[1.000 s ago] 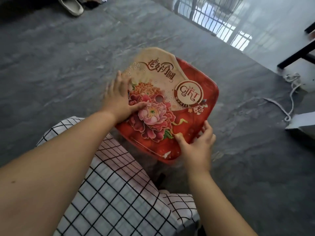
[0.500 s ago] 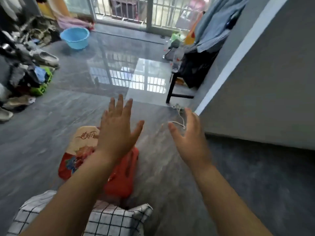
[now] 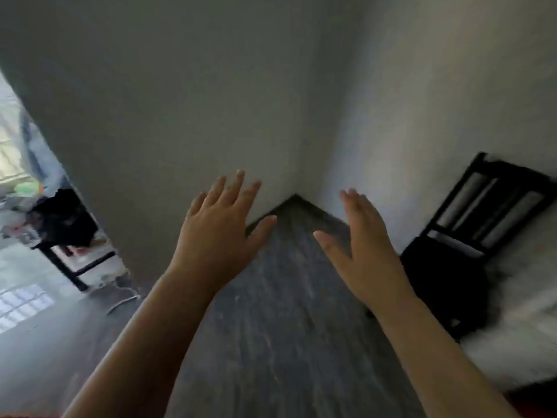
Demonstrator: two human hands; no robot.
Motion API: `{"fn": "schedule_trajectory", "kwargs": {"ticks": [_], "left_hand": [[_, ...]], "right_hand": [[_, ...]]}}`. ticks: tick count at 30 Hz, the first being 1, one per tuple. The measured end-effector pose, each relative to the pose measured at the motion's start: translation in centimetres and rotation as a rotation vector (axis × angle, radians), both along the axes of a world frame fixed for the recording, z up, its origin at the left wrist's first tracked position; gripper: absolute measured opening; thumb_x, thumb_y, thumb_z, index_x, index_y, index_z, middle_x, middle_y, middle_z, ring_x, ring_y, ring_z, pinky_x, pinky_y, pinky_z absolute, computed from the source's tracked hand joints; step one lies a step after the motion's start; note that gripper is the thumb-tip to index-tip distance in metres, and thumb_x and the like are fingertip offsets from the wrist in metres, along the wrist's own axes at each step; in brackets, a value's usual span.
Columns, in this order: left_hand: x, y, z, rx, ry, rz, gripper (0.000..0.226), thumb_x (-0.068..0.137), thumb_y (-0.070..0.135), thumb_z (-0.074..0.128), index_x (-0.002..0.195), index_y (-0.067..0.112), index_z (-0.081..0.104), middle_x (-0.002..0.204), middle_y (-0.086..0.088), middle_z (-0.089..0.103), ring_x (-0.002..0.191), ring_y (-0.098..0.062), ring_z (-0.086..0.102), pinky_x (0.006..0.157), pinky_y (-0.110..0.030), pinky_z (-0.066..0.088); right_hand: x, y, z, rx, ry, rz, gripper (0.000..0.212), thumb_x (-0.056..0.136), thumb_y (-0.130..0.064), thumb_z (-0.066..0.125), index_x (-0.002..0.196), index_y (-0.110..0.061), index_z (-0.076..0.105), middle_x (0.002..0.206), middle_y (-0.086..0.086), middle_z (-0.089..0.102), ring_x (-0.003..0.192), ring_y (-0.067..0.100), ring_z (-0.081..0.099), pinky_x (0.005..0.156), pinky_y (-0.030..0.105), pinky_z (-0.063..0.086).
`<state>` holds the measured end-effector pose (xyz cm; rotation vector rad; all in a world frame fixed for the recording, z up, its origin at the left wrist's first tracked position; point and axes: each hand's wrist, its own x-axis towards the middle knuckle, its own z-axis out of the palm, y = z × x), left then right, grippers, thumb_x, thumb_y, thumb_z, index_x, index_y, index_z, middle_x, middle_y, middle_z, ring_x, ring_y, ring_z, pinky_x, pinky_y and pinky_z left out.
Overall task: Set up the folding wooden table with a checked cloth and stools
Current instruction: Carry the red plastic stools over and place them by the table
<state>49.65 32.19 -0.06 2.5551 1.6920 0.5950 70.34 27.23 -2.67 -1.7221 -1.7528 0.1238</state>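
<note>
My left hand (image 3: 221,220) and my right hand (image 3: 363,245) are both raised in front of me with fingers spread, holding nothing. They hover above the dark grey floor (image 3: 271,327), facing a corner where two pale walls (image 3: 180,101) meet. The table, the checked cloth and the red stool are out of view. The picture is blurred by motion.
A black slatted frame (image 3: 488,203) leans by the right wall beside something black and a white furry surface (image 3: 518,321). At the left, past the wall's edge, stands a black-legged bench (image 3: 66,257) with dark clothes, and a white cord (image 3: 123,300) lies on the floor.
Both hands let go of the red stool and lifted open. The view swung up and to the right, from the stool and cloth to the wall corner.
</note>
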Motion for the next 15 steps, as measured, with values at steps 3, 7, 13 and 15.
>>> {"fn": "schedule_trajectory", "kwargs": {"ticks": [3,7,13,15], "left_hand": [[13.7,-2.0,1.6,0.011,-0.004,-0.242,0.082,0.079,0.069,0.008,0.148,0.027,0.023,0.157,-0.001,0.016,0.143,-0.024,0.016,0.113,-0.042,0.017],[28.4,-7.0,2.4,0.043,0.017,-0.569,0.078,0.083,0.067,0.013,0.148,0.025,0.024,0.157,-0.004,0.018,0.143,-0.026,0.016,0.112,-0.046,0.021],[45.1,-15.9,-0.1,0.028,0.078,-0.901,0.080,0.082,0.067,0.014,0.147,0.022,0.027,0.155,-0.008,0.024,0.141,-0.028,0.023,0.109,-0.046,0.026],[49.6,-18.6,-1.8,-0.001,0.105,-0.984,0.083,0.080,0.068,0.013,0.147,0.022,0.027,0.155,-0.007,0.024,0.141,-0.028,0.023,0.109,-0.047,0.027]], "right_hand": [[11.8,-6.7,2.1,0.015,0.008,-0.240,0.079,0.085,-0.060,0.036,0.150,-0.023,0.011,0.158,-0.005,0.008,0.143,0.008,0.001,0.116,0.027,0.006],[23.2,-17.0,2.8,0.029,0.032,-0.579,0.073,0.090,-0.051,0.044,0.149,-0.016,0.018,0.156,0.001,0.016,0.143,0.014,0.009,0.117,0.029,0.010],[33.1,-31.7,-0.5,-0.049,0.081,-1.019,0.072,0.090,-0.050,0.048,0.148,-0.018,0.020,0.157,0.000,0.016,0.143,0.013,0.006,0.115,0.030,0.010],[35.4,-35.4,-2.0,-0.089,0.110,-1.119,0.072,0.090,-0.049,0.049,0.148,-0.017,0.020,0.156,0.001,0.016,0.144,0.013,0.006,0.115,0.030,0.010]]}}
